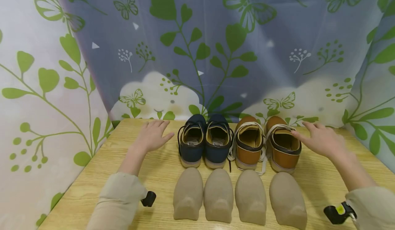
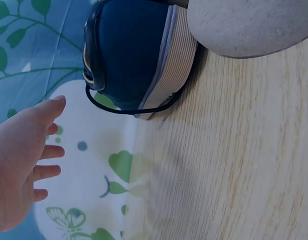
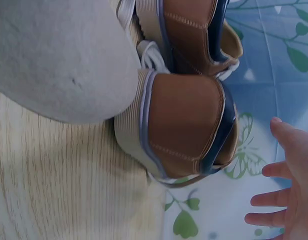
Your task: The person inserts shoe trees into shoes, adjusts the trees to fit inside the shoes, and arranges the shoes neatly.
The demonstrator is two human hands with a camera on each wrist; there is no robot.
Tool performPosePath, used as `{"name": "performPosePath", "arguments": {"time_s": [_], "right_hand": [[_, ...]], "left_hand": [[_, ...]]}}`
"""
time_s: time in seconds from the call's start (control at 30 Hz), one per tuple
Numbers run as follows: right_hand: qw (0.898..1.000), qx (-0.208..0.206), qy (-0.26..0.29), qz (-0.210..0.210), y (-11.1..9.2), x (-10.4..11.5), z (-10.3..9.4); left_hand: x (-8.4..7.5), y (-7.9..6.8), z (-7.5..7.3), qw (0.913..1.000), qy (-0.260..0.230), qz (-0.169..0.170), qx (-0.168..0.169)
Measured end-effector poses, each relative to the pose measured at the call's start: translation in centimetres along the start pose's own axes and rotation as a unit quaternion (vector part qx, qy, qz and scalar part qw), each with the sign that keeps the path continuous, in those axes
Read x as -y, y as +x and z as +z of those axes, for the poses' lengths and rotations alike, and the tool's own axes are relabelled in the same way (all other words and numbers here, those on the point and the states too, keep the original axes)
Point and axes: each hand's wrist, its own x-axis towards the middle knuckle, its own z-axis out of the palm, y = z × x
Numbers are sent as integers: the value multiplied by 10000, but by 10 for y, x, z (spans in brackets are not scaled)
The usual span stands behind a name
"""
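My left hand [image 1: 152, 135], fingers spread and holding nothing, hovers left of two navy shoes [image 1: 192, 151] with dark laces. On the other side, my right hand [image 1: 324, 141] is also spread, nearest to the right one of two brown shoes [image 1: 285, 154] with white laces. In the right wrist view a gap separates that hand from the brown shoe [image 3: 186, 122]. The left wrist view likewise shows space between my thumb and the navy shoe [image 2: 129, 55]. Heels of the shoes face me. In front of them lie several beige moulded shoe inserts [image 1: 188, 194] in a row.
A wood-grain table [image 1: 92, 175] carries everything. Behind it hangs a blue fabric backdrop [image 1: 200, 51] printed with leaves and butterflies, with pale patterned cloth [image 1: 37, 103] on the left side. White laces [image 1: 262, 165] trail onto the table between the brown shoes.
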Motion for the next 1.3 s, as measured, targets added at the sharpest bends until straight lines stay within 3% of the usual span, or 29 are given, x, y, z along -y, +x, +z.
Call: {"name": "performPosePath", "arguments": {"time_s": [0.23, 0.6, 1.3], "right_hand": [[9996, -164, -27, -212, -6, 12, -5], [9976, -490, 80, -481, -19, 33, -8], [9904, -929, -26, -1023, -39, 79, -5]], "left_hand": [[-5, 0, -2, 9994, -104, 290, -182], [-18, 0, -1, 9893, 170, 1092, -951], [-34, -4, 8, 9755, 165, 1960, -986]]}}
